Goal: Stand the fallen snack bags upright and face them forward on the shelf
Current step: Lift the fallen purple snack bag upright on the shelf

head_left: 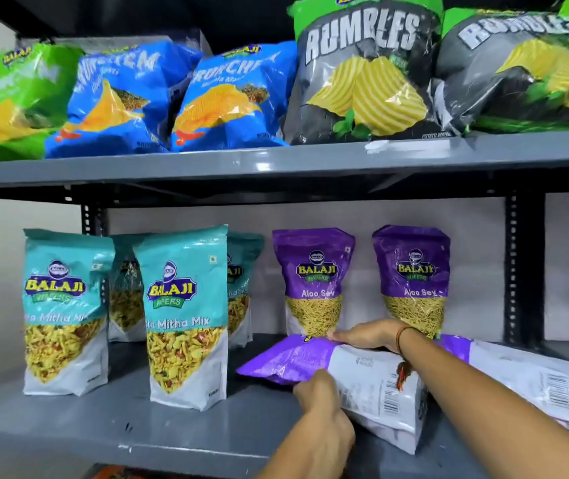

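**Both hands on a fallen purple bag at the lower shelf's front**

The left hand [317, 392] grips the near long edge of the fallen purple bag [338, 371], fingers curled over it. The right hand [367, 335] lies flat along its far edge, clasping it from behind. Between them the bag lies back-side up, its long axis running left to right, purple top toward the left, white barcode end to the right, near the lower shelf [68, 426] front lip. Bare grey shelf lies open left of the left hand. Just right of the right forearm, a second fallen bag [531, 378] lies printed back up. Behind the right hand, two Aloo Sev bags [314, 281] stand upright, facing forward.
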The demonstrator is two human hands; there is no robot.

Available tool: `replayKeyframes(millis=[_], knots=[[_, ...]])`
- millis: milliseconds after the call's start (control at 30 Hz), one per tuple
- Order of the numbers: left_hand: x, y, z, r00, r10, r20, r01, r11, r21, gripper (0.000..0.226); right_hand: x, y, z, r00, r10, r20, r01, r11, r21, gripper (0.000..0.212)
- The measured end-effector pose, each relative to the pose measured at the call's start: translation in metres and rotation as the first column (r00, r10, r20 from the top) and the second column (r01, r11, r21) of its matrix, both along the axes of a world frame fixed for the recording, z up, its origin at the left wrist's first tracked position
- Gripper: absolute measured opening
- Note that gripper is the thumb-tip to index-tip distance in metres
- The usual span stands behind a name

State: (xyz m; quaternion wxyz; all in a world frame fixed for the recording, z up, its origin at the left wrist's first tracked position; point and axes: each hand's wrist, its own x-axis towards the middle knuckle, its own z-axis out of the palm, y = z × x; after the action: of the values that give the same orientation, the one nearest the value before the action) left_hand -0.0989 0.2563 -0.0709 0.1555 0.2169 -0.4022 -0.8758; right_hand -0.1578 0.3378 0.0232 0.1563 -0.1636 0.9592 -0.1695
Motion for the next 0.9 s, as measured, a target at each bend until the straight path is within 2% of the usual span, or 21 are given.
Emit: replayKeyframes(millis=[67, 167, 267, 333, 400, 500, 533, 600, 667, 733, 800, 833, 900], knots=[[0.012, 0.003, 0.013, 0.997, 0.063, -0.050, -0.065, 0.997, -0.045, 0.023, -0.006, 0.001, -0.001, 0.999, -0.030, 0.017, 0.031, 0.994, -0.102, 0.065], [0.005, -0.009, 0.026, 0.986, 0.086, -0.141, -0.105, 0.985, -0.136, 0.020, -0.011, 0.009, 0.000, 0.997, -0.065, -0.048, 0.048, 0.953, -0.300, 0.057], [-0.015, -0.029, 0.044, 0.965, 0.021, -0.260, -0.110, 0.936, -0.333, 0.023, -0.016, 0.021, 0.008, 0.974, -0.184, -0.132, 0.067, 0.792, -0.607, 0.061], [-0.015, -0.043, 0.064, 0.934, -0.066, -0.351, -0.116, 0.873, -0.475, 0.017, -0.012, 0.024, 0.016, 0.930, -0.278, -0.239, 0.023, 0.694, -0.720, 0.057], [-0.015, -0.058, 0.079, 0.878, -0.227, -0.421, -0.036, 0.847, -0.531, 0.024, 0.004, 0.025, 0.022, 0.844, -0.359, -0.399, -0.057, 0.680, -0.731, 0.043], [-0.017, -0.078, 0.085, 0.821, -0.389, -0.418, 0.087, 0.808, -0.582, 0.022, 0.021, 0.022, 0.012, 0.696, -0.427, -0.577, -0.109, 0.731, -0.673, 0.040], [-0.019, -0.083, 0.081, 0.817, -0.420, -0.395, 0.114, 0.789, -0.604, 0.022, 0.022, 0.022, 0.003, 0.687, -0.433, -0.584, -0.114, 0.729, -0.675, 0.039], [-0.022, -0.093, 0.066, 0.823, -0.435, -0.365, 0.139, 0.777, -0.614, 0.022, 0.022, 0.021, -0.021, 0.732, -0.402, -0.551, -0.143, 0.700, -0.700, 0.029], [-0.026, -0.103, 0.050, 0.815, -0.442, -0.375, 0.159, 0.792, -0.589, 0.018, 0.031, 0.020, -0.039, 0.811, -0.388, -0.439, -0.143, 0.595, -0.791, 0.015], [-0.024, -0.109, 0.044, 0.802, -0.465, -0.375, 0.193, 0.795, -0.574, 0.014, 0.043, 0.018, -0.054, 0.820, -0.436, -0.370, -0.133, 0.483, -0.865, 0.021], [-0.019, -0.113, 0.043, 0.837, -0.458, -0.300, 0.237, 0.797, -0.555, 0.032, 0.053, 0.015, -0.071, 0.804, -0.496, -0.327, -0.112, 0.414, -0.903, 0.026], [-0.017, -0.114, 0.042, 0.861, -0.446, -0.247, 0.265, 0.805, -0.531, 0.046, 0.060, 0.010, -0.079, 0.839, -0.462, -0.288, -0.092, 0.402, -0.911, 0.026], [-0.017, -0.116, 0.038, 0.870, -0.462, -0.174, 0.344, 0.820, -0.458, 0.069, 0.073, -0.005, -0.093, 0.937, -0.289, -0.197, -0.053, 0.440, -0.896, 0.022]])
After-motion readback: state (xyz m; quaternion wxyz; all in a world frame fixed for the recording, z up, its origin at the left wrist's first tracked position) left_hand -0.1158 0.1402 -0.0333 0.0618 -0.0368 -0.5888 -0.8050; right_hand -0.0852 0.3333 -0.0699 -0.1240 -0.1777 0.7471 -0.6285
